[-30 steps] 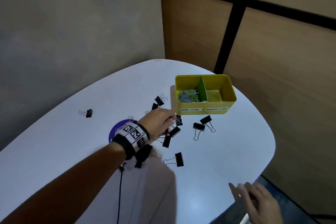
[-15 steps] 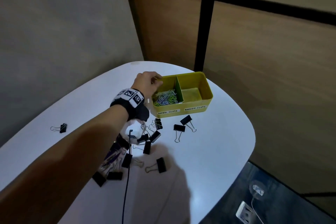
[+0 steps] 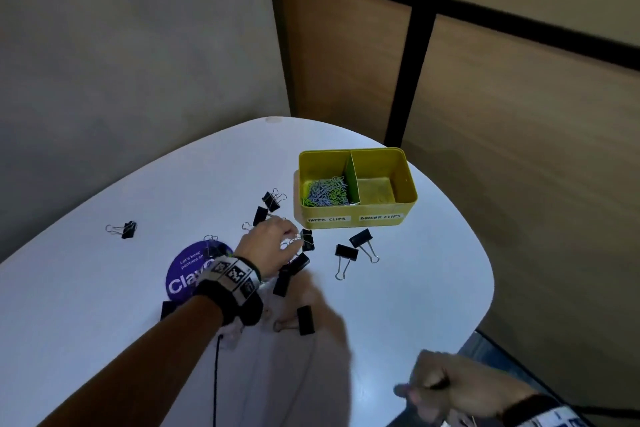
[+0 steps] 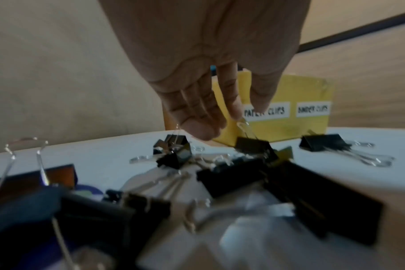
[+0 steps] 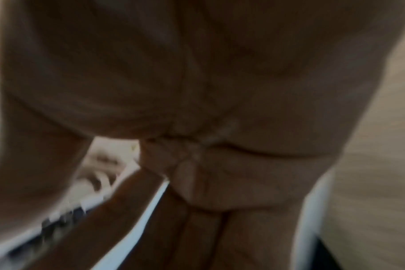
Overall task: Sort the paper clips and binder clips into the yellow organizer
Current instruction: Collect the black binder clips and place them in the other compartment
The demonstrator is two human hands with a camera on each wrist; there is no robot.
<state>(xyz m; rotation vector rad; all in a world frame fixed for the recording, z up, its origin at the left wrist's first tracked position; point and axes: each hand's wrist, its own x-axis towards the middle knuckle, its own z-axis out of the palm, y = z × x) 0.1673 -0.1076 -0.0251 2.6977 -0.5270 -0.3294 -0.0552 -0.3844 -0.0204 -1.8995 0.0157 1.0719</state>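
Observation:
The yellow organizer (image 3: 353, 215) stands on the white table, labelled "paper clips" and "binder clips". Its left compartment holds a heap of paper clips (image 3: 325, 191); the right compartment (image 3: 375, 188) is bare. Black binder clips lie scattered in front, among them one (image 3: 360, 239) and another (image 3: 346, 251). My left hand (image 3: 294, 236) hovers low over the cluster with straight fingers. In the left wrist view my left hand (image 4: 247, 113) has index and thumb tips just above the upright wire handle of a binder clip (image 4: 254, 148), near the organizer (image 4: 289, 127). My right hand (image 3: 426, 392) is curled at the table's near edge, holding nothing visible.
A lone binder clip (image 3: 128, 229) lies far left. A round purple sticker (image 3: 188, 270) is under my left wrist. Another binder clip (image 3: 304, 319) lies nearer me. The table edge (image 3: 485, 305) curves close on the right; wooden panels stand behind.
My left hand was over the paper clip compartment half a second ago and has come back down to the binder clip cluster. My right hand has reappeared at the near edge, fingers now curled.

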